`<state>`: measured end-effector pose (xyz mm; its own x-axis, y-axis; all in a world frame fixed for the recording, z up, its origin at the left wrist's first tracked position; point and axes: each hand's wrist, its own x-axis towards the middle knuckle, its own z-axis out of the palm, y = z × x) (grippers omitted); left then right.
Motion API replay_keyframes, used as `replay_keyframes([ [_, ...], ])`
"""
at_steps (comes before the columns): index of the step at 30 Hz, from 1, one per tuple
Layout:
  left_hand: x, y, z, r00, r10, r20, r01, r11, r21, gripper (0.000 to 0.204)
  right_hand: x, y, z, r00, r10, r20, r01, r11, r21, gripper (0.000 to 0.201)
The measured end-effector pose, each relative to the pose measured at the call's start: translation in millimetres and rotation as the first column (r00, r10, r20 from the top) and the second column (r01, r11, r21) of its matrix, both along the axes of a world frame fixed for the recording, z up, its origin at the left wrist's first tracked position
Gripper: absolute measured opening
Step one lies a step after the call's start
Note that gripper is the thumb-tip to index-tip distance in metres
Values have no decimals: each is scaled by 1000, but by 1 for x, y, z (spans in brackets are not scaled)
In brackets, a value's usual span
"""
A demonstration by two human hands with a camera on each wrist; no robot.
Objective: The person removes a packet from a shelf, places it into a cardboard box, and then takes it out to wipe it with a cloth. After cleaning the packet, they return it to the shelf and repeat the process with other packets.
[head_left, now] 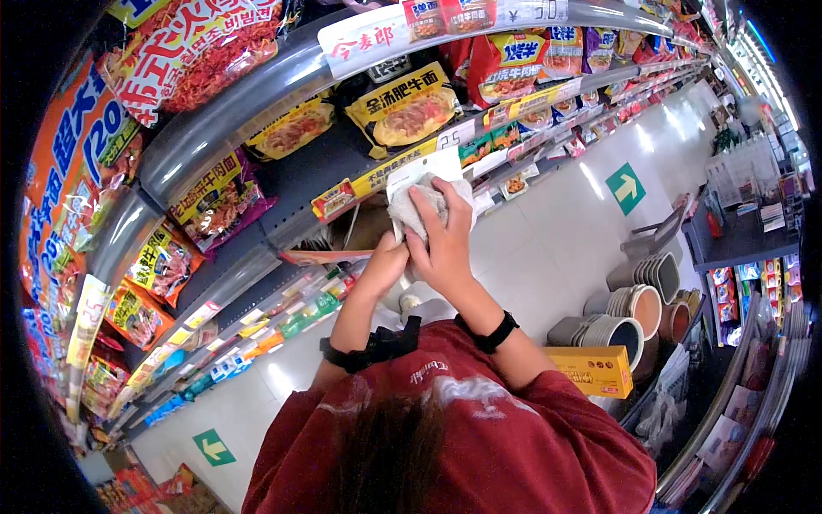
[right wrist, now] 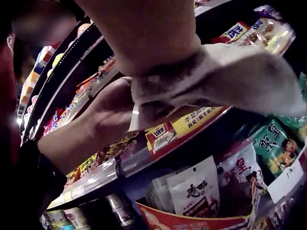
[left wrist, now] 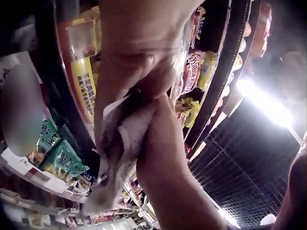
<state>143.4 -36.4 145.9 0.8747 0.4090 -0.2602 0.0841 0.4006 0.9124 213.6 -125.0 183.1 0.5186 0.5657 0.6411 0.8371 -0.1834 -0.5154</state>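
A greyish-white cloth [head_left: 417, 208] is bunched in front of me over a flat white packet [head_left: 439, 162] with a small hang hole near its top edge. My right hand [head_left: 445, 236] grips the cloth, its fingers spread across it and pressing it against the packet. Lower down, my left hand [head_left: 383, 267] holds the packet by its near edge, its fingers mostly hidden behind. In the right wrist view the cloth [right wrist: 240, 79] hangs out past the right hand, and a white packet edge [right wrist: 135, 117] shows by the left hand [right wrist: 108, 105].
Shelves of bagged instant noodles curve ahead, with a yellow noodle bag [head_left: 407, 107] just beyond the hands. Below, a red display box [right wrist: 192, 221] holds white pouches [right wrist: 194, 187] beside green bags [right wrist: 276, 146]. Stacked buckets [head_left: 616, 317] and a yellow carton [head_left: 595, 370] stand at right.
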Motion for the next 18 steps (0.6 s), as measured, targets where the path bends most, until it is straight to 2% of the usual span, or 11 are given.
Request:
replay_keyframes([
  [1, -2, 2, 0, 995, -93, -44, 93, 995, 20, 38, 1, -2, -2, 1000, 0, -2, 0, 1000, -2, 51],
  [4, -2, 4, 1, 989, -116, -87, 119, 992, 31, 40, 8, -6, -9, 998, -59, 13, 59, 998, -10, 51],
  [5, -2, 2, 3, 992, -89, -84, 90, 996, 16, 41, 12, -6, -14, 996, -86, -11, 86, 996, 14, 52],
  [8, 0, 6, -29, 993, -6, -118, -2, 997, -71, 39, 16, -12, -16, 990, -120, -69, 121, 993, 9, 49],
  [12, 7, 5, -29, 997, 51, -51, -57, 990, -130, 38, 22, -15, -24, 965, -178, -191, 193, 979, 59, 46],
  [14, 12, 6, -35, 990, 120, -79, -139, 941, -308, 58, 22, -18, -27, 962, -175, -211, 186, 982, 34, 47],
  [16, 11, 10, -26, 990, 91, -105, -122, 930, -346, 65, 23, -21, -28, 968, -159, -197, 167, 986, 28, 47],
  [18, 8, 14, -14, 999, -6, -34, -6, 939, -344, 67, 25, -26, -29, 972, -145, -184, 151, 988, 23, 47],
])
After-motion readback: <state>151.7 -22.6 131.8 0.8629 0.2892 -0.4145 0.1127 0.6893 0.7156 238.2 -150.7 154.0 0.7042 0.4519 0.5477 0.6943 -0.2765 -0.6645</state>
